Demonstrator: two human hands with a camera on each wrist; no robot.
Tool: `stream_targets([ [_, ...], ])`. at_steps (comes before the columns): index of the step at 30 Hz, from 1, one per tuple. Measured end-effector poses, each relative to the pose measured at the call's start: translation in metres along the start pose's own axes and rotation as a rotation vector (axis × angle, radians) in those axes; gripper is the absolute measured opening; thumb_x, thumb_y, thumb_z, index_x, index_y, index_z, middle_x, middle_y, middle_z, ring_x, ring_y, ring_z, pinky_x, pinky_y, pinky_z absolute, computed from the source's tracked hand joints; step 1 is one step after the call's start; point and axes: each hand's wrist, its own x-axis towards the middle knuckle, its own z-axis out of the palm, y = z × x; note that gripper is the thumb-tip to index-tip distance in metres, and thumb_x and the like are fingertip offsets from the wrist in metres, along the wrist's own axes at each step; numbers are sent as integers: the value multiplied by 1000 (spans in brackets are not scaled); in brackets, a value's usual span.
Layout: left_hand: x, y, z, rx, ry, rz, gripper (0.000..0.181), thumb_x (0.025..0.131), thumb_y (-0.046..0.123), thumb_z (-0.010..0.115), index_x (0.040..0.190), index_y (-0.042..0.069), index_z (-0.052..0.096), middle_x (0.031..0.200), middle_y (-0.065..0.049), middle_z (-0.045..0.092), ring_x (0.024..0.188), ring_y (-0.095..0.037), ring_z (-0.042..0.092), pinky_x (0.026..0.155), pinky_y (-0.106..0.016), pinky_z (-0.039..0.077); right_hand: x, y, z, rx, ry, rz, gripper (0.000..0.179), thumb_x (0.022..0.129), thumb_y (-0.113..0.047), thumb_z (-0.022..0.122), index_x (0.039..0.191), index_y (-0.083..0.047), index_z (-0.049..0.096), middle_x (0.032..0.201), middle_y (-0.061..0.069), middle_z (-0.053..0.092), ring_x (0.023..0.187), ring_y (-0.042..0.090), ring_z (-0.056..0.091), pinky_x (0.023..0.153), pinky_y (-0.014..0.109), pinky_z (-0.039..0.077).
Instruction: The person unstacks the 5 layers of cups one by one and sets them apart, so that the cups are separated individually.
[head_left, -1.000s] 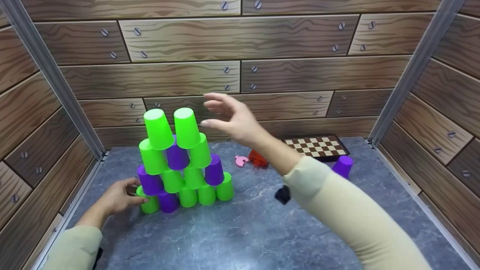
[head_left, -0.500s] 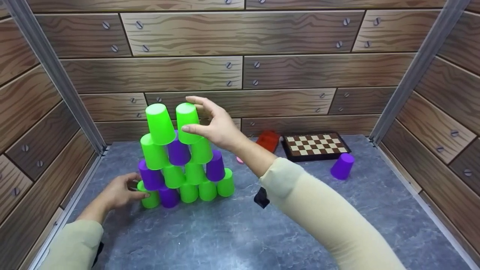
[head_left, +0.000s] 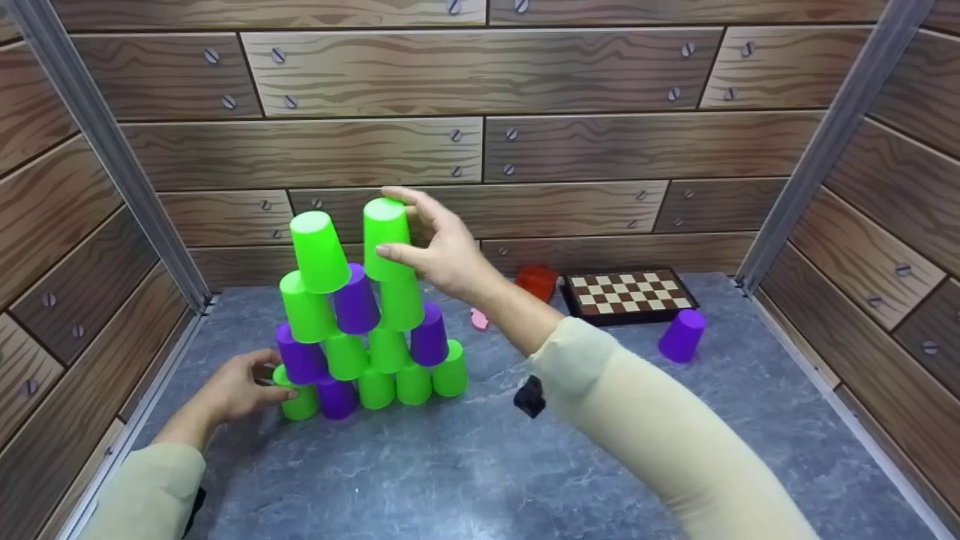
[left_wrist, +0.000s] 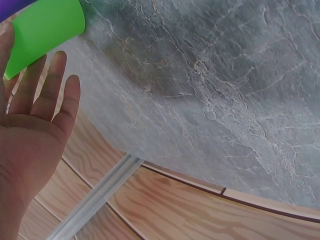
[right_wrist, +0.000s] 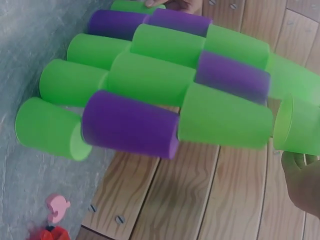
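Observation:
Upside-down green and purple cups form a stepped stack at the left of the table. My right hand (head_left: 450, 259) holds a green cup (head_left: 381, 225) at the upper right of the stack, thumb in front and fingers behind. That cup overlaps the top of the green cup (head_left: 403, 300) below it. To its left, another green cup (head_left: 318, 255) tops the stack. Down at the bottom left corner, my left hand (head_left: 236, 390) lies around the end green cup (head_left: 301, 405), its thumb on the front. In the left wrist view its fingers (left_wrist: 50, 95) look fairly straight.
A lone purple cup (head_left: 682, 336) stands at the right. Behind it lies a brown and cream checkered board (head_left: 630, 294). A red object (head_left: 535, 281) and a small pink piece (head_left: 479, 319) sit beyond my right forearm. Wood-patterned walls (head_left: 585, 75) enclose the table.
My right hand has come in from the right and taken hold of the upper right green cup, which has shifted slightly right and up. The left hand has stayed by the bottom left cup.

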Motion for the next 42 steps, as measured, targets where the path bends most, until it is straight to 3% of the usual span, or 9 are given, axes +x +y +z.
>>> stream_targets([
  [5, 2, 1, 0, -6, 5, 17, 44, 85, 13, 90, 118, -2, 66, 113, -20, 74, 109, -40, 71, 90, -51, 61, -5, -5, -24, 37, 50, -22, 76, 90, 0, 82, 157, -6, 47, 126, 16, 69, 113, 28, 69, 102, 40, 56],
  [10, 0, 0, 1, -18, 2, -10, 44, 85, 12, 89, 120, -1, 66, 115, -20, 74, 110, -39, 70, 91, -49, 61, -16, -4, -55, 3, 96, 13, 74, 88, -1, 85, 154, -5, 52, 131, 14, 70, 117, 27, 69, 103, 40, 57],
  [17, -3, -3, -1, -34, -7, 1, 46, 86, 11, 89, 122, -5, 64, 117, -24, 72, 111, -43, 70, 90, -51, 62, -39, 5, -104, -41, 176, 54, 67, 86, -1, 86, 147, -3, 58, 131, 14, 70, 118, 29, 69, 102, 41, 57],
  [27, -2, -2, 2, -29, 5, 13, 46, 85, 10, 90, 121, -5, 65, 116, -22, 73, 112, -43, 70, 90, -48, 62, -86, 19, -179, -104, 265, 141, 67, 88, -4, 85, 149, -6, 57, 136, 12, 68, 122, 26, 67, 100, 36, 58],
  [42, 0, -2, 1, -6, 0, 8, 49, 85, 13, 90, 124, -5, 65, 116, -22, 73, 111, -42, 70, 92, -52, 61, -160, 39, -241, -237, 341, 196, 63, 93, -8, 83, 150, -10, 56, 120, 0, 72, 102, 17, 72, 79, 28, 63],
])
